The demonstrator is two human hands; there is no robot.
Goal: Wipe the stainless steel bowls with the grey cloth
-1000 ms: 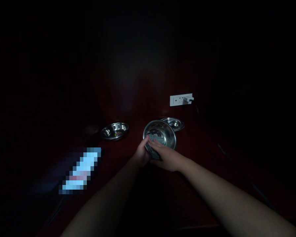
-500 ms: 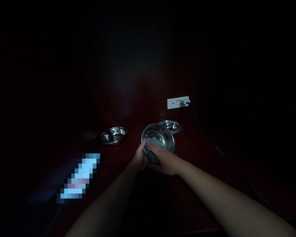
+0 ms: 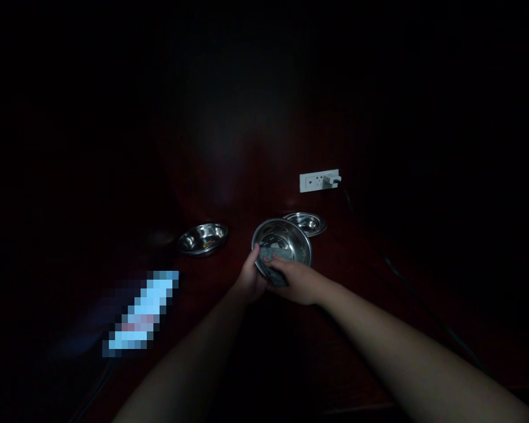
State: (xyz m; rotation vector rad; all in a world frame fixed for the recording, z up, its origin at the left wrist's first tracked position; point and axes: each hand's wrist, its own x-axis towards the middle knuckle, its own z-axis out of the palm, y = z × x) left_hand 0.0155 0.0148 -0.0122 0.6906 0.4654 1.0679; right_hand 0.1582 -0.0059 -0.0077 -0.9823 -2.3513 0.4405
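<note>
A shiny steel bowl is tilted toward me in the middle of the view. My left hand grips its near left rim, the thumb over the edge and the other fingers hidden beneath. My right hand presses a grey-green cloth against the inside near the rim. The cloth drapes partly over the near edge, and the fingers of that hand are bent onto it.
Behind the bowl lies a steel plate. To the left sit stacked shallow steel dishes with a small coloured mark inside. A glowing blurred screen lies nearer. A white socket holds a plug, its cable running right.
My right hand has shifted slightly with the cloth inside the bowl, its fingers now more bent. My left hand keeps its hold on the rim.
</note>
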